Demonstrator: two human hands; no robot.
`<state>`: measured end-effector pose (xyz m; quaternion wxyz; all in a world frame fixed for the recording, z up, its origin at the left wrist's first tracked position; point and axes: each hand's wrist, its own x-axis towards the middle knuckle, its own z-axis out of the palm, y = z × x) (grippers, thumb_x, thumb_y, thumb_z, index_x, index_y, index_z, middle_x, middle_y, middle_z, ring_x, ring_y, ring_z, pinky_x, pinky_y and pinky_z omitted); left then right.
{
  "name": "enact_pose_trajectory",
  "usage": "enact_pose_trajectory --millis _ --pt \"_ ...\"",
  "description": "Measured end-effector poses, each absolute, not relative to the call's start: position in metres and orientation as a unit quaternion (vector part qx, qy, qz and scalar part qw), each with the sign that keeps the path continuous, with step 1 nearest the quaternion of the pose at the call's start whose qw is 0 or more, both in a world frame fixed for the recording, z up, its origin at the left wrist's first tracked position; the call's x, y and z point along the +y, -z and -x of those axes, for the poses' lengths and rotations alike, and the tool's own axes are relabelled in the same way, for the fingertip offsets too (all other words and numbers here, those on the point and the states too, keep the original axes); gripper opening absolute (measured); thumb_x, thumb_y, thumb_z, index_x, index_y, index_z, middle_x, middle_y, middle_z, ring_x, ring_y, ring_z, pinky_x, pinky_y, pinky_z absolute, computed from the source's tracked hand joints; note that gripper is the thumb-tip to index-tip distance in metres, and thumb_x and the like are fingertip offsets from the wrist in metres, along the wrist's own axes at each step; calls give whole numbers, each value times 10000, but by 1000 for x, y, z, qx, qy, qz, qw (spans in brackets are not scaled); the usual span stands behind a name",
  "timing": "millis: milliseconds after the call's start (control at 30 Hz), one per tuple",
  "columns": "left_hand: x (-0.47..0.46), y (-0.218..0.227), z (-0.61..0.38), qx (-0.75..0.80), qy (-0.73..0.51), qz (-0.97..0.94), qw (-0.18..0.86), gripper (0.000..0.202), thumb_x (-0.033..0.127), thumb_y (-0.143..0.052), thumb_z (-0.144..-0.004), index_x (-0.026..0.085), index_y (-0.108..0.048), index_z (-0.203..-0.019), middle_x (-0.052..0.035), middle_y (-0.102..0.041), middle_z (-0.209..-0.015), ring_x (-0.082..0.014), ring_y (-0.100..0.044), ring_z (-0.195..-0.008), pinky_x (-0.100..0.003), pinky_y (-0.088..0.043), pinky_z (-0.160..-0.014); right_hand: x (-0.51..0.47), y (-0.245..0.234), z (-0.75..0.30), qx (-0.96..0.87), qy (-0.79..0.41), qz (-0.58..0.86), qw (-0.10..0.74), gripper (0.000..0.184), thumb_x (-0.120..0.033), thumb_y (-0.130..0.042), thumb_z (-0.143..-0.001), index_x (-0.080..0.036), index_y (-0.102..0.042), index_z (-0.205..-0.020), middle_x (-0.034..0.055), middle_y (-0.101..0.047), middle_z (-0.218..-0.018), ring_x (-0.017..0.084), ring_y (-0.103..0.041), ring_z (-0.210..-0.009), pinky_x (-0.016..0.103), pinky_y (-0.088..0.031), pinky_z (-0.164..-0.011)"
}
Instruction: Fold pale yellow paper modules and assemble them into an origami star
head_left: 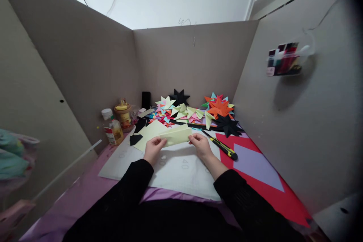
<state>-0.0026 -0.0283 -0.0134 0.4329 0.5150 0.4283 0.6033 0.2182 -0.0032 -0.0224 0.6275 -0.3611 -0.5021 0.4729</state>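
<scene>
A folded strip of pale yellow paper [178, 135] is held a little above a white cutting mat [181, 176]. My left hand [153, 148] pinches its left end and my right hand [200, 145] pinches its right end, fingers closed on it. More pale yellow sheets [149, 131] lie on the mat just behind my left hand. Both arms wear black sleeves.
A yellow and black utility knife [222, 146] lies right of my right hand, on red paper [272, 189] with a lilac sheet [256, 166]. Several folded paper stars [218, 107] in many colours are piled at the back. A glue bottle [112, 127] and a jar [123, 114] stand at left. Cardboard walls enclose the desk.
</scene>
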Motion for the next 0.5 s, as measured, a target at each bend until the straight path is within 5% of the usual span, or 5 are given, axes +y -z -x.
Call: enact_pose_trajectory --millis 200,500 --pt "-30 11 2 432 -580 -532 441 296 389 -735 -644 143 -577 -597 31 -533 -541 -87 -452 -514 -208 -325 -514 -4 21 -219 -509 -485 335 627 234 -400 -721 -653 -183 -634 -651 -3 -597 -644 136 -501 -597 266 -403 -595" --pt "-28 12 3 461 -599 -521 397 272 400 -717 -660 138 -653 -695 -17 -630 -658 -129 -541 -621 -231 -406 -616 -7 16 -216 -469 -444 373 666 336 -356 -767 -576 -195 -476 -526 -55 -439 -507 101 -372 -503 247 -314 -511"
